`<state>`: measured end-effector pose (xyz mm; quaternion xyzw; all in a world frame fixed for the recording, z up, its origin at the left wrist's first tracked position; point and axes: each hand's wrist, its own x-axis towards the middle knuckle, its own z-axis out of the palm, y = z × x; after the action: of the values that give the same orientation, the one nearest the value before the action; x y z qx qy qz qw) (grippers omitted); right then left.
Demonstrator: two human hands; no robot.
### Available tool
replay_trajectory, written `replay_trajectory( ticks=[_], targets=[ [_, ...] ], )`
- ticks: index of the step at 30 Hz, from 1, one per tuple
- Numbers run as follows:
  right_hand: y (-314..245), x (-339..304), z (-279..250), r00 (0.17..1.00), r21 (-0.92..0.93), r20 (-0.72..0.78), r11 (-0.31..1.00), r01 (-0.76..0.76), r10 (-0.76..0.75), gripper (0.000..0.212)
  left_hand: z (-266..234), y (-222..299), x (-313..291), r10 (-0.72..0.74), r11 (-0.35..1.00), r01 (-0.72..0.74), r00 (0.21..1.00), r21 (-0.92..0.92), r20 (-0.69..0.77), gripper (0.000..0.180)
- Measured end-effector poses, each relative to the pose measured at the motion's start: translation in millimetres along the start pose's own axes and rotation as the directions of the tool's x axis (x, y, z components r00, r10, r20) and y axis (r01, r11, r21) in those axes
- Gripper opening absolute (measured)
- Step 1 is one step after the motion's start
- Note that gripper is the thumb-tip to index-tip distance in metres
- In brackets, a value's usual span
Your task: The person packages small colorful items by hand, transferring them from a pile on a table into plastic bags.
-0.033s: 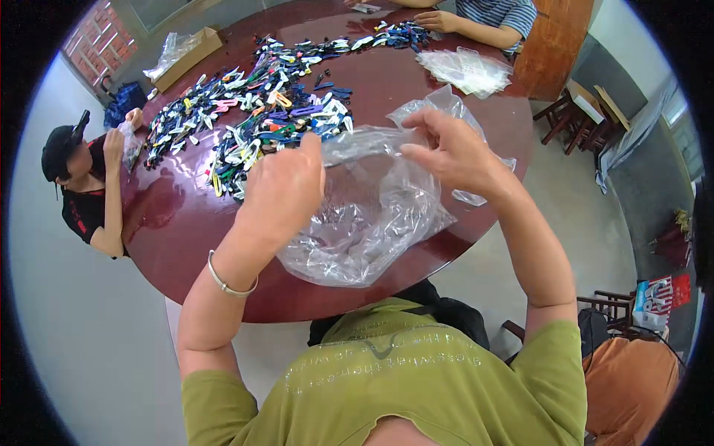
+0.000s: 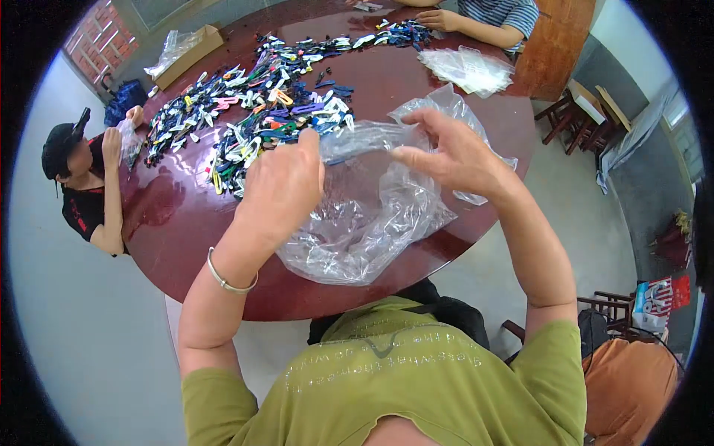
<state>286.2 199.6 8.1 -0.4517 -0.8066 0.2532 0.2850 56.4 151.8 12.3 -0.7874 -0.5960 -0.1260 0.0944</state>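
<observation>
A large clear plastic bag [image 2: 349, 256] lies crumpled on the near part of the table, its upper edge raised and stretched between my hands. My left hand [image 2: 281, 186] is closed on the left end of that edge, knuckles up. At the right end is my right hand [image 2: 454, 152], thumb and index finger apart with the film running between them; its other fingers curl against the plastic and are partly hidden. Just beyond my left hand spreads a big heap of small clips [image 2: 275, 111] in white, black, blue and other colours.
Flat clear bags [image 2: 468, 72] are stacked at the far right of the dark red round table [image 2: 186, 253]. An open cardboard box [image 2: 190, 58] with plastic stands far left. One person [image 2: 85, 178] sits left holding a small bag; another person's hand [image 2: 437, 20] touches clips at the far side.
My right thumb has shifted slightly left and down, and the film between my hands has moved a little. My left hand stays nearly in place.
</observation>
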Motion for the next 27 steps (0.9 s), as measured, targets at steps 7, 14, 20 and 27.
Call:
replay_trajectory(
  ticks=[7,14,20,27],
  targets=[
    [17.2,11.5,2.3,0.982,-0.26,0.111,0.949,0.176,-0.152,0.041,1.0,-10.4,-12.6,-0.067,0.977,0.067,0.998,-0.202,0.005,0.013],
    [7.0,18.4,-14.6,0.894,0.055,0.445,0.998,0.035,-0.056,0.04,-17.6,-14.7,-39.3,-0.089,0.921,0.17,0.967,-0.35,0.237,0.028],
    [-7.6,43.9,8.4,0.92,-0.23,0.369,0.946,0.227,-0.131,0.048,-19.4,-24.1,-33.9,-0.005,0.953,-0.038,0.99,-0.301,-0.141,0.049],
    [9.7,110.5,31.7,0.966,0.306,0.258,0.946,-0.11,0.029,0.03,4.2,-36.5,-23.9,-0.071,0.802,0.187,0.973,-0.567,0.22,0.033]
  ],
)
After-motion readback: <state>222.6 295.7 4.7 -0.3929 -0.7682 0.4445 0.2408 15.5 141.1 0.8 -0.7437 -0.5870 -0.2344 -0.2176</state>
